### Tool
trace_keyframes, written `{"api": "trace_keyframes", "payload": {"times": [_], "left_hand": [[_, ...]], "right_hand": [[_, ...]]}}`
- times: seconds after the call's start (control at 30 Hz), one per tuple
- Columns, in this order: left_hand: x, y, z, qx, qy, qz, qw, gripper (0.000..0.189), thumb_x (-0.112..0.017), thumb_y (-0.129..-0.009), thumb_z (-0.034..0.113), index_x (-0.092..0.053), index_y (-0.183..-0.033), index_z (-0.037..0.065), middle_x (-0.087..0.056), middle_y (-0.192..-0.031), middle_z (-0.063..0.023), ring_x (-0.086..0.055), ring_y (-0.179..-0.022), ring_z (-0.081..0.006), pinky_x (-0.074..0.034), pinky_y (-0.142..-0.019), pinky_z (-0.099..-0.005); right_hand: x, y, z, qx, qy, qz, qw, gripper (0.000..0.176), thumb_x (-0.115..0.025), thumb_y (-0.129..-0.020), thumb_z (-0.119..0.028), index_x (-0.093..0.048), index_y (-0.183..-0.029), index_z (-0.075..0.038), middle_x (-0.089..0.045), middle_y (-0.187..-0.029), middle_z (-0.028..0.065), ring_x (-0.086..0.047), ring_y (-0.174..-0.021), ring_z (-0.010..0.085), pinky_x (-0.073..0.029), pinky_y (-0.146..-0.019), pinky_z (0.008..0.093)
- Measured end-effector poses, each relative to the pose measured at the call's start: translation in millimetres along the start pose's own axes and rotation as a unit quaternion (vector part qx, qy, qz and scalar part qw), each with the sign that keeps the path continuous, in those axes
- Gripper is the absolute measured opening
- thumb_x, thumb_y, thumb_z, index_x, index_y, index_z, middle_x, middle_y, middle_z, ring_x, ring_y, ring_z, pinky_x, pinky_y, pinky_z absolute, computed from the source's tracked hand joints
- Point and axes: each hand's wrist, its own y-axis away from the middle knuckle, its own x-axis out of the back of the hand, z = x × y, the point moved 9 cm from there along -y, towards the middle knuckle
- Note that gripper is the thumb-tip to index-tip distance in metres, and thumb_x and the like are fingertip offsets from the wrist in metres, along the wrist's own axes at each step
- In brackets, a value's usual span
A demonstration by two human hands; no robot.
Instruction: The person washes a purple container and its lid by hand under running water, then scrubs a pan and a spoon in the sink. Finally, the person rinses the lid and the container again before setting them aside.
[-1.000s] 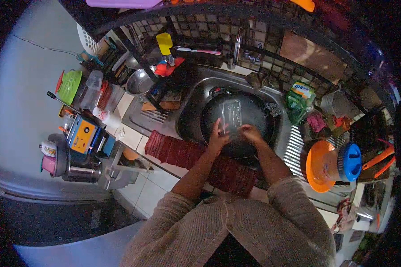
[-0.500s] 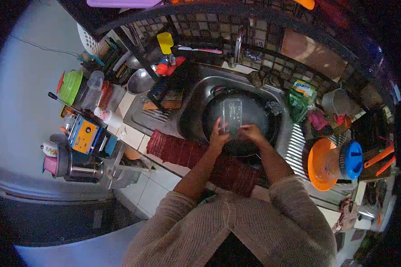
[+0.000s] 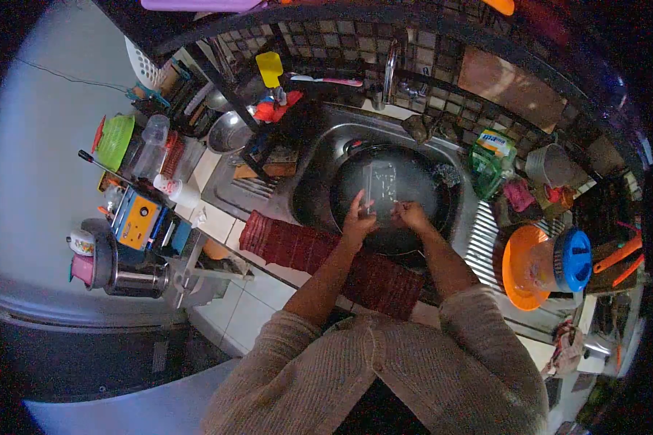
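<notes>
Both of my hands are over a large dark round pan (image 3: pixel 428 206) that sits in the steel sink (image 3: pixel 313 163). Between them is a clear rectangular plastic container (image 3: pixel 382 181) with whitish streaks on it. My left hand (image 3: pixel 359 220) is wrapped around the container's near left side. At its near right side, my right hand (image 3: pixel 411 216) has its fingers closed on the edge. A mesh scouring pad (image 3: pixel 445 174) lies at the pan's right rim. Behind the pan, a tap (image 3: pixel 390 69) rises at the back of the sink.
A dark red mat (image 3: pixel 290 243) lies along the counter's front edge. To the right stand a green soap pouch (image 3: pixel 491 163), an orange plate (image 3: pixel 519 286) and a blue-lidded jug (image 3: pixel 573 261). On the left are a metal bowl (image 3: pixel 232 132) and a white cup (image 3: pixel 185 194).
The container has shifted slightly, and its white streaks look different. My right hand's fingers have moved a little along its edge; my left hand stays nearly in place.
</notes>
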Motion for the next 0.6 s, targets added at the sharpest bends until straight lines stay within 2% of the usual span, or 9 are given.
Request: {"api": "trace_keyframes", "payload": {"times": [0.07, 0.17, 0.3, 0.37, 0.4, 0.47, 0.5, 0.57, 0.6], "left_hand": [[-0.9, 3.0, 5.7, 0.009, -0.013, 0.015, 1.000, 0.074, -0.061, -0.074, 0.007, -0.023, -0.136, 0.022, -0.040, -0.128, -0.0114, -0.049, -0.098, -0.0204, -0.047, -0.076, -0.0361], [8.7, -7.5, -8.6, -0.013, -0.037, 0.016, 0.999, 0.075, -0.060, -0.073, 0.006, -0.023, -0.136, 0.022, -0.040, -0.128, -0.0115, -0.049, -0.098, -0.0207, -0.046, -0.077, -0.0358], [5.5, -0.7, -5.6, -0.006, 0.000, 0.018, 1.000, 0.075, -0.060, -0.073, 0.005, -0.023, -0.136, 0.020, -0.043, -0.125, -0.0113, -0.049, -0.097, -0.0186, -0.045, -0.079, -0.0319], [4.3, -4.2, -10.1, -0.009, -0.006, 0.003, 1.000, 0.075, -0.060, -0.073, 0.004, -0.023, -0.136, 0.019, -0.044, -0.123, -0.0110, -0.050, -0.097, -0.0178, -0.045, -0.079, -0.0310], [2.8, -6.2, -13.4, -0.012, -0.012, -0.012, 1.000, 0.074, -0.060, -0.073, 0.004, -0.023, -0.136, 0.018, -0.046, -0.121, -0.0108, -0.050, -0.096, -0.0171, -0.045, -0.079, -0.0302], [2.0, -4.1, -11.3, -0.007, -0.008, -0.005, 1.000, 0.074, -0.060, -0.072, 0.003, -0.025, -0.135, 0.017, -0.047, -0.119, -0.0104, -0.050, -0.096, -0.0169, -0.046, -0.078, -0.0302], [3.4, -3.6, -12.2, -0.002, -0.005, 0.002, 1.000, 0.073, -0.060, -0.071, 0.002, -0.026, -0.134, 0.016, -0.048, -0.117, -0.0099, -0.051, -0.096, -0.0167, -0.046, -0.076, -0.0302], [21.6, -17.7, -30.8, -0.026, -0.098, 0.057, 0.993, 0.070, -0.060, -0.072, 0.003, -0.028, -0.134, 0.013, -0.051, -0.111, -0.0090, -0.053, -0.090, -0.0166, -0.047, -0.071, -0.0295], [33.0, -21.1, -33.2, -0.050, -0.189, 0.111, 0.974, 0.067, -0.061, -0.074, 0.004, -0.030, -0.133, 0.011, -0.055, -0.104, -0.0081, -0.055, -0.084, -0.0166, -0.048, -0.066, -0.0287]], "right_hand": [[-13.0, 5.2, -2.1, -0.019, -0.076, -0.088, 0.993, 0.025, -0.052, -0.087, -0.024, -0.062, -0.087, 0.000, -0.063, -0.072, 0.0086, -0.061, -0.063, 0.0166, -0.049, -0.058, 0.0307], [-2.4, 34.4, -55.5, 0.010, -0.126, -0.127, 0.984, 0.021, -0.063, -0.077, -0.024, -0.065, -0.084, -0.004, -0.063, -0.074, 0.0068, -0.059, -0.065, 0.0159, -0.048, -0.061, 0.0292], [-7.8, 24.8, -45.2, 0.022, -0.144, -0.121, 0.982, 0.019, -0.066, -0.075, -0.019, -0.064, -0.089, -0.005, -0.064, -0.078, 0.0063, -0.059, -0.066, 0.0159, -0.048, -0.063, 0.0290], [16.1, 24.1, -42.7, -0.006, -0.078, 0.014, 0.997, 0.023, -0.064, -0.077, -0.019, -0.062, -0.095, -0.005, -0.064, -0.080, 0.0069, -0.059, -0.066, 0.0148, -0.049, -0.063, 0.0301], [11.1, 13.2, -23.8, -0.006, -0.077, 0.015, 0.997, 0.023, -0.064, -0.077, -0.019, -0.062, -0.095, -0.005, -0.064, -0.080, 0.0069, -0.059, -0.066, 0.0148, -0.049, -0.063, 0.0301], [25.0, -5.8, -0.6, 0.173, 0.024, 0.190, 0.966, 0.027, -0.063, -0.077, -0.023, -0.060, -0.096, -0.004, -0.064, -0.080, 0.0091, -0.061, -0.066, 0.0170, -0.049, -0.064, 0.0318], [32.2, 0.3, -11.0, 0.173, 0.024, 0.190, 0.966, 0.027, -0.063, -0.077, -0.023, -0.060, -0.096, -0.004, -0.064, -0.080, 0.0091, -0.061, -0.066, 0.0170, -0.049, -0.064, 0.0318], [43.6, 18.0, 2.9, -0.109, -0.257, 0.131, 0.951, 0.022, -0.060, -0.078, -0.022, -0.060, -0.090, -0.003, -0.063, -0.079, 0.0120, -0.062, -0.066, 0.0208, -0.050, -0.062, 0.0330], [51.8, 24.5, -14.6, -0.108, -0.256, 0.130, 0.952, 0.022, -0.060, -0.078, -0.022, -0.060, -0.090, -0.003, -0.063, -0.079, 0.0120, -0.062, -0.066, 0.0208, -0.050, -0.062, 0.0330]]}}
